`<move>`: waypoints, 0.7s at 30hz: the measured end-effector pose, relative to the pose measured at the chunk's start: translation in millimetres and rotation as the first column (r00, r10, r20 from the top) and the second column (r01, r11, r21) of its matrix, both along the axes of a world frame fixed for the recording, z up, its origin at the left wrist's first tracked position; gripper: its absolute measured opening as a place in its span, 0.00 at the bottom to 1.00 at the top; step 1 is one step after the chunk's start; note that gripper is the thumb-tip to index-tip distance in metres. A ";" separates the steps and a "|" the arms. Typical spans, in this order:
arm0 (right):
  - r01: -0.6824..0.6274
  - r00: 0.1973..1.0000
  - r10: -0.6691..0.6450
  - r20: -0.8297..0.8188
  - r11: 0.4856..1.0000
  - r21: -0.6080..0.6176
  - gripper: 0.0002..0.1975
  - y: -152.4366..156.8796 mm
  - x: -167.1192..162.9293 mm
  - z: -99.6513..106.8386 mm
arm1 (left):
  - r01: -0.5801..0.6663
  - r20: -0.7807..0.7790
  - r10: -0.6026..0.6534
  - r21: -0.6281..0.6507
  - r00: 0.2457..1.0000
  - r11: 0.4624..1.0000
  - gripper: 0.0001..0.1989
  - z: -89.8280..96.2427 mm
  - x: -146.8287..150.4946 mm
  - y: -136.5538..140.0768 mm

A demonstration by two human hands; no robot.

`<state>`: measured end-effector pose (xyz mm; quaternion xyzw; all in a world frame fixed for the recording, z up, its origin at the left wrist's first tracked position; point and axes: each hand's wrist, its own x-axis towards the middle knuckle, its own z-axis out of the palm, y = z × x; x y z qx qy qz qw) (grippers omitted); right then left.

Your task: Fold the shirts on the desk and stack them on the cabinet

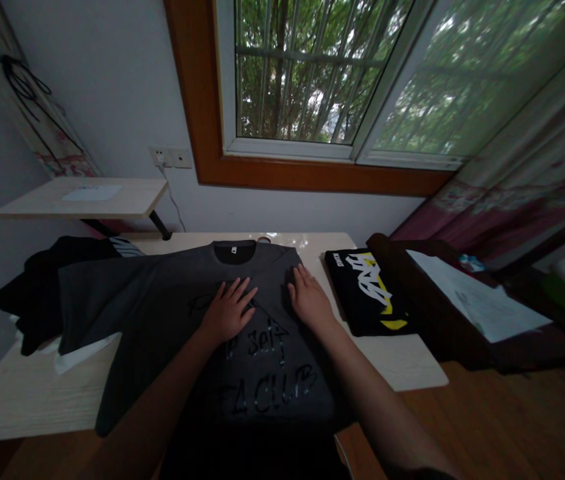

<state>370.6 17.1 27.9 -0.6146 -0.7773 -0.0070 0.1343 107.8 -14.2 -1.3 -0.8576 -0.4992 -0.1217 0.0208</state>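
A dark grey T-shirt [157, 300] with black lettering lies front up on the pale table, its collar toward the window. Its left sleeve is spread out to the side, while the right side shows a straight edge with no sleeve sticking out. My left hand [228, 310] rests flat on the chest of the shirt, fingers spread. At the shirt's right edge, near the shoulder, my right hand [310, 298] lies with its fingers stretched out on the cloth. Neither hand grips anything. My forearms cover part of the lettering.
A folded black shirt [362, 290] with white and yellow print lies at the right. Crumpled black clothing [37, 287] is heaped at the left, below a raised shelf [137, 200]. Beyond the table [402, 363] stands a dark surface with a paper sheet [477, 300].
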 end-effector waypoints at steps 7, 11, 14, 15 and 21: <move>-0.062 0.998 0.062 -0.006 0.998 -0.012 0.36 16.4 -49.6 -27.1 | -0.014 0.000 0.014 -0.004 1.000 1.000 0.28 0.0 1.7 -0.9; -0.078 0.997 0.078 0.003 0.997 -0.009 0.36 4.2 -41.1 -32.7 | -0.009 0.003 0.009 0.002 1.000 1.000 0.29 -2.2 1.2 -0.7; -0.086 0.996 0.086 0.009 0.996 0.002 0.33 -8.6 -28.4 -29.2 | -0.012 0.007 0.012 0.007 1.000 1.000 0.29 -3.4 1.0 0.0; -0.091 0.996 0.091 0.011 0.996 0.002 0.32 -13.2 -24.1 -28.2 | -0.013 0.008 0.013 0.007 1.000 1.000 0.29 -3.5 1.0 0.1; -0.127 0.991 0.126 0.031 0.992 0.005 0.30 -42.3 2.0 -31.1 | -0.024 0.014 0.024 -0.003 1.000 1.000 0.29 -2.8 1.0 -2.1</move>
